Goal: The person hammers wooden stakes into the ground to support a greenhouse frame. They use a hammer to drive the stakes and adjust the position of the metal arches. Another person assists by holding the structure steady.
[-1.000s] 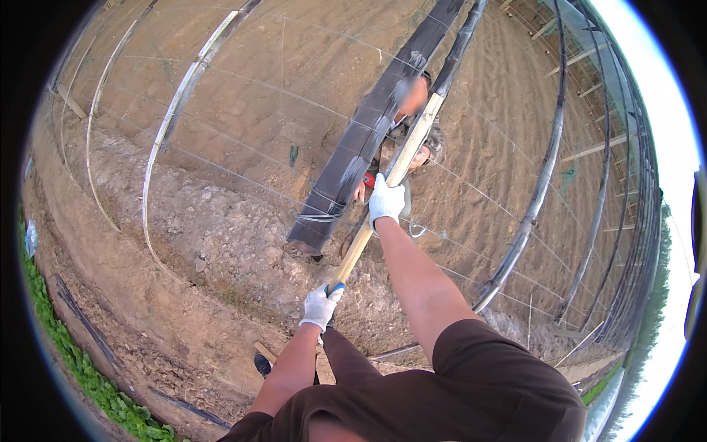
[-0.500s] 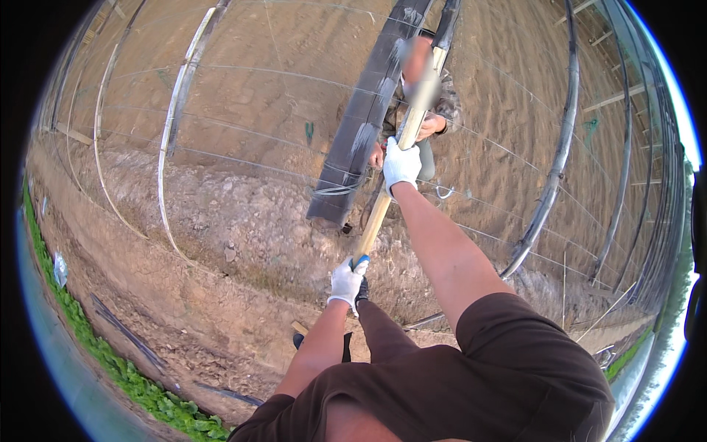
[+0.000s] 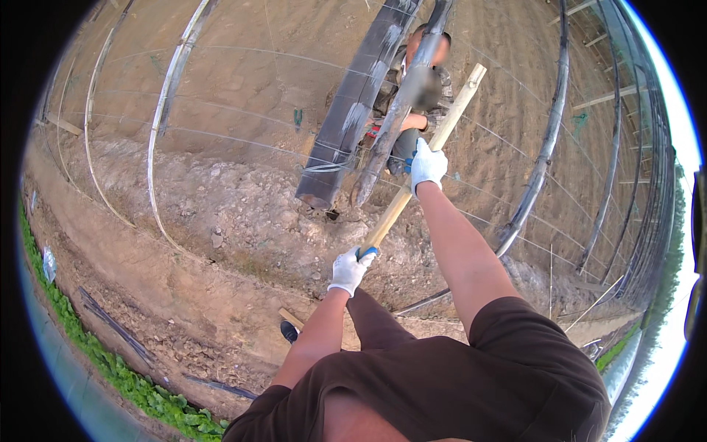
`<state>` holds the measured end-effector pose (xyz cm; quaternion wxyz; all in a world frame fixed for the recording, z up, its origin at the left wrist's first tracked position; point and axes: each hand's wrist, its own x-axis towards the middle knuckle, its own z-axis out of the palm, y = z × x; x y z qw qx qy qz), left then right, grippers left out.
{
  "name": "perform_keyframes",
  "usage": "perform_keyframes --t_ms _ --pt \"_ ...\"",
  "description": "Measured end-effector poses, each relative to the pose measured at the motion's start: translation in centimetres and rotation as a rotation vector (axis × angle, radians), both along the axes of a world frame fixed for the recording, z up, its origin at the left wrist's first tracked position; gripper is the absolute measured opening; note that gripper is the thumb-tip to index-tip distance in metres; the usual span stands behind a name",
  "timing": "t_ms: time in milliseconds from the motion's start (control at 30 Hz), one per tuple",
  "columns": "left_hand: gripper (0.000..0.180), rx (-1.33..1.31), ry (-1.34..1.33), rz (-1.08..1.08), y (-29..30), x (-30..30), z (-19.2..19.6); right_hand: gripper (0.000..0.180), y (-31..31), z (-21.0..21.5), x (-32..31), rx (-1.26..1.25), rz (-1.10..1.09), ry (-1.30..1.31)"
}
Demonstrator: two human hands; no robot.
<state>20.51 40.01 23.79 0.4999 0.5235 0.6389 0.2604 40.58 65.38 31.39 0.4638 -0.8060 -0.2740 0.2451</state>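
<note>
Gripping the stick point(image 3: 387, 217) right of the beam point(image 3: 356, 103), both gloved hands were closed round it: the left hand point(image 3: 350, 270) at its lower end, the right hand point(image 3: 428, 166) higher. Beside the beam, a pole point(image 3: 387, 144) stood in the way, partly hiding a person point(image 3: 407, 140). Wire point(image 3: 324, 168) wrapped the beam's foot; well right of it curved a hoop point(image 3: 547, 147).

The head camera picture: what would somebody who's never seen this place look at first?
Probably the long, pale, square-edged wooden pole, slanting across the middle in the white-gloved left hand and white-gloved right hand. Next might come the broad, dark, tube-like beam at upper centre, with a co-worker in camouflage clothing just right of it. The bright green leafy strip stands out at lower left.
</note>
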Motion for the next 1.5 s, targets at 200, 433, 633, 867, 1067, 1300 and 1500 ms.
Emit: perform_keyframes --t_ms 200,433,633,867,1067,1300,1500 --pt "0.039 0.042 0.056 0.041 -0.1 -1.2 -0.3 0.037 -0.6 4.9 -4.6 0.038 0.051 0.185" --pt "0.037 0.026 0.019 0.075 0.0 -1.9 0.6 0.033 -0.6 5.7 -6.3 0.001 0.096 0.010" --pt "0.034 0.029 0.049 0.048 -1.6 -2.0 1.6 0.034 -2.1 5.6 -5.7 -0.058 0.096 0.013" --pt "0.032 0.038 0.021 0.061 -3.3 -2.9 2.7 0.056 -3.8 4.7 -7.0 0.037 0.060 -0.186" --pt "0.041 0.046 0.014 0.031 -4.7 -3.8 3.4 0.086 -5.5 6.0 -7.8 -0.031 0.123 -0.378" --pt "0.045 -0.004 -0.123 0.024 -7.7 -5.0 4.7 0.083 -8.2 6.8 -8.3 -0.030 0.172 -0.383" --pt "0.051 0.068 -0.069 0.049 -8.9 -6.0 4.4 0.077 -8.6 7.0 -10.6 -0.033 0.178 -0.309"
